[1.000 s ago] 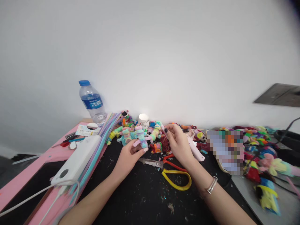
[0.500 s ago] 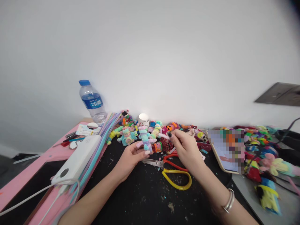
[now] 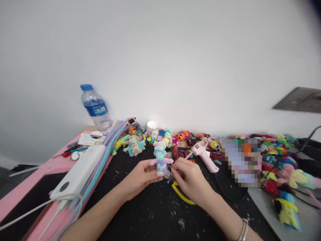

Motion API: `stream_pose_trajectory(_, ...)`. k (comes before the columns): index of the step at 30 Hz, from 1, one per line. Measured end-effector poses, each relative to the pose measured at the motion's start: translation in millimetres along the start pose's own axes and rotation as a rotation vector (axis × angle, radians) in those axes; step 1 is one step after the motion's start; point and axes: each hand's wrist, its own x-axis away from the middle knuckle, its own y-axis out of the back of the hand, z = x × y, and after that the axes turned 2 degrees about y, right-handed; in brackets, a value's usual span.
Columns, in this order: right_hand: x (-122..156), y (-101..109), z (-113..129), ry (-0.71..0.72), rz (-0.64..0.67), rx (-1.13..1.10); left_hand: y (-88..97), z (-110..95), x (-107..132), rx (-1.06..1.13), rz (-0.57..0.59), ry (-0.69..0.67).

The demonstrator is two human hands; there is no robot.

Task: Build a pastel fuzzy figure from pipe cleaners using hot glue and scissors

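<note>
My left hand [image 3: 144, 175] grips the lower part of a pastel fuzzy pipe-cleaner figure [image 3: 159, 155], held upright in lilac, blue and pink, with short arms sticking out. Close to its lower right side, my right hand [image 3: 188, 174] has its fingers curled in a pinch; what lies between the fingertips is hidden. Beneath my right hand are scissors with a yellow handle loop [image 3: 182, 195], mostly covered. Just beyond that hand a pale pink glue gun [image 3: 205, 155] lies with its nozzle pointing left.
Pipe-cleaner dolls [image 3: 134, 145] and a paper cup [image 3: 152, 130] line the wall. On the left are a water bottle [image 3: 96, 108], pastel pipe cleaners [image 3: 100, 174] and a white power strip [image 3: 79, 172] with cables. A partly blurred phone [image 3: 240, 164] and more dolls [image 3: 287, 207] occupy the right.
My right hand has come down and left to the figure from above the scissors, uncovering the glue gun. The figure is now lower and nearer to me. Little of the scissors shows now.
</note>
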Motion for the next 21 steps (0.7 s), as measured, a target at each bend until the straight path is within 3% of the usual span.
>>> stream_pose_trajectory(5,0,4,-2,-0.031,-0.036,-0.144,-0.4,-1,-2,0.020,-0.058,-0.042)
stream_pose_trajectory(12,0,1,-19,-0.199,-0.032,-0.287,4.4,-2,-5,0.109,-0.163,-0.089)
stream_pose_trajectory(17,0,3,-29,-0.411,-0.123,-0.930,4.4,-3,-4,0.114,-0.181,-0.102)
stream_pose_trajectory(21,1,10,-30,-0.411,0.093,-1.373,4.0,-4,-4,0.120,-0.207,-0.109)
